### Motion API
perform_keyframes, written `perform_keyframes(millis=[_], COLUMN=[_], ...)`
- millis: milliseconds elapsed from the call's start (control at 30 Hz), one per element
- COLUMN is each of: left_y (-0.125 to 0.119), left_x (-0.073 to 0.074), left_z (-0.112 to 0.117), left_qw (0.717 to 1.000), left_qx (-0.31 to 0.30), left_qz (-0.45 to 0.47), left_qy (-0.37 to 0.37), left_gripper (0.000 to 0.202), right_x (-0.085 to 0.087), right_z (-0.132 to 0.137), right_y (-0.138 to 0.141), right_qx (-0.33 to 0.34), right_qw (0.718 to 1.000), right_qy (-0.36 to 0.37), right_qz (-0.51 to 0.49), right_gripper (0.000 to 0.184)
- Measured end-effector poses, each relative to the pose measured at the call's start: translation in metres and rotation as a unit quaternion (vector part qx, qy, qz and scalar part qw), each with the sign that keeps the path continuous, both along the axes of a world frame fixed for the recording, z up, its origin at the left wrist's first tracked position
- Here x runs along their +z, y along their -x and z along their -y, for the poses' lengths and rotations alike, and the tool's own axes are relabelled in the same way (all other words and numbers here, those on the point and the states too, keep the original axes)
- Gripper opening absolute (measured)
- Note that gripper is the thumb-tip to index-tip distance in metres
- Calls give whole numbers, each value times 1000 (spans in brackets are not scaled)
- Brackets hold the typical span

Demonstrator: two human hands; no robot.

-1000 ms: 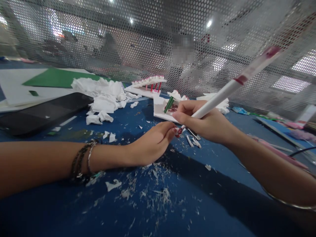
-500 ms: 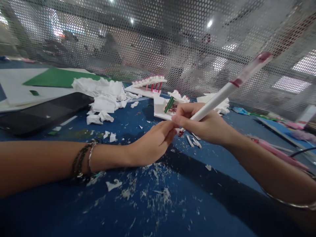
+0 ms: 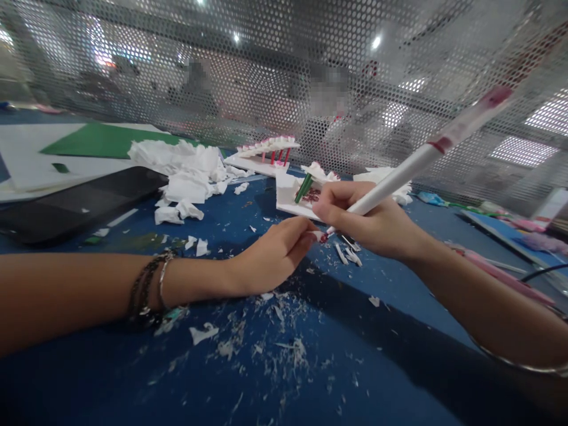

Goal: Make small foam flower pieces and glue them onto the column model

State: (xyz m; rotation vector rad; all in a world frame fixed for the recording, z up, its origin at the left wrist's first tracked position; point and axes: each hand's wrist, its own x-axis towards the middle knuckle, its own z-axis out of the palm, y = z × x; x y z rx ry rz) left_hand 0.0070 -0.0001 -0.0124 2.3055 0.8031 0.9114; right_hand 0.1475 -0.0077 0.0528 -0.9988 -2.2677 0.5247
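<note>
My right hand [image 3: 381, 231] grips a white marker pen [image 3: 402, 171], its clear, dark-red-tinged rear end pointing up to the right. Between the fingertips of my left hand [image 3: 266, 257] is a small white piece with dark red colouring [image 3: 322, 237]. The pen's tip is at or close to that piece; exact contact is too small to tell. Just beyond the hands lies a white foam-like base [image 3: 286, 204] carrying green sticks [image 3: 304, 188] and dark red bits, partly hidden by my right hand.
White shavings [image 3: 297, 352] litter the blue table. A black phone [image 3: 84, 204], crumpled white paper [image 3: 181, 168] and a green sheet [image 3: 106, 142] lie left. A white model on red legs [image 3: 266, 148] stands behind. A perforated metal screen [image 3: 266, 71] rises at the back.
My right hand has shifted slightly right, away from my left fingertips, and the pen's rear end has moved right and up. More of the small piece shows. My left hand is nearly still.
</note>
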Motion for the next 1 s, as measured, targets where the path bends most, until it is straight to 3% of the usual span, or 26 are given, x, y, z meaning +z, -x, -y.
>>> perform_keyframes(millis=[100, 367, 567, 767, 1000], left_y=[-1, -1, 0, 0, 0], left_x=[-2, 4, 1, 2, 3], left_z=[-1, 3, 1, 2, 2], left_qw=[1000, 1000, 999, 1000, 999], left_qx=[-15, -6, -27, -10, -25], left_qz=[19, -16, 21, 5, 41], left_qy=[-4, 9, -7, 13, 21], left_gripper=[23, 24, 24, 23, 18], right_x=[-1, -3, -2, -3, 0], right_z=[1, -2, 0, 0, 1], right_y=[-1, -2, -2, -2, 0], right_qx=[22, -20, 26, -16, 7], right_qw=[999, 1000, 999, 1000, 1000], right_qy=[21, -18, 36, -17, 0], right_qz=[20, 12, 27, 15, 17], right_gripper=[25, 26, 23, 25, 28])
